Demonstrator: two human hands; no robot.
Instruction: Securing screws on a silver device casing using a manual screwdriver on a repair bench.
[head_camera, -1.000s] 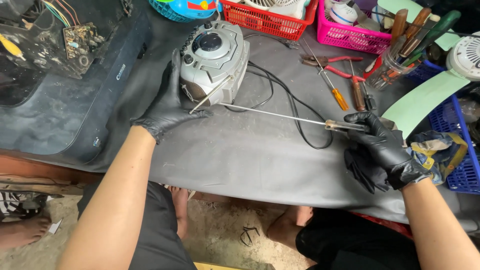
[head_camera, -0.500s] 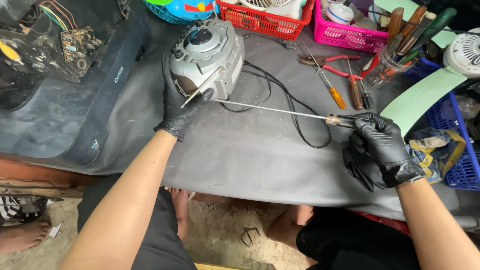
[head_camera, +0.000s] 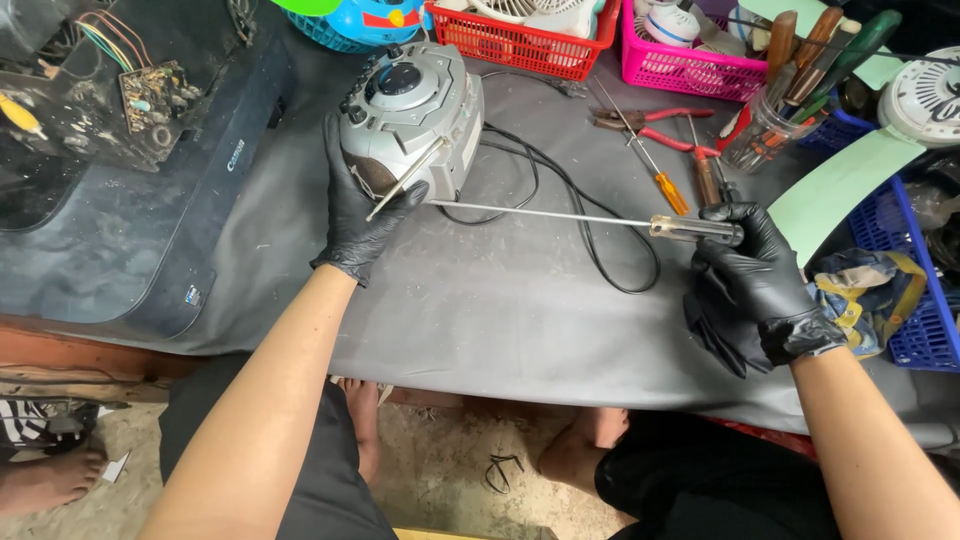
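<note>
Head view looking down: left hand (head_camera: 360, 215) in a black glove is wrapped around the near side of a grey radio (head_camera: 412, 115), which sits tipped on the tabletop (head_camera: 500, 320), fingers curled onto its front edge. A thin metal antenna (head_camera: 405, 180) crosses over that hand's fingers at a slant.

Right hand (head_camera: 755, 285), also gloved, is closed around the clear handle of a long screwdriver (head_camera: 560, 215). The shaft runs nearly level across the tabletop toward the radio, tip ending just beside the radio's lower edge near the left fingers; can't tell if it's actually touching.

Black cord (head_camera: 590, 225) loops out from behind the radio and passes under the shaft, curving back just short of the right hand.

Room-wise: the grey mat between the two hands and the near tabletop edge is open, lots of space there. The far side is crowded: red pliers (head_camera: 650, 118) and an orange screwdriver (head_camera: 665, 185) lie just beyond the shaft, a jar of tools (head_camera: 770, 120) stands near the right hand, then a red basket (head_camera: 530, 45) and pink basket (head_camera: 700, 65) along the back edge. A blue crate (head_camera: 915, 270) sits right of the right hand, with a rag (head_camera: 855, 300) touching the wrist. A black scanner (head_camera: 120, 200) takes up the left end.
</note>
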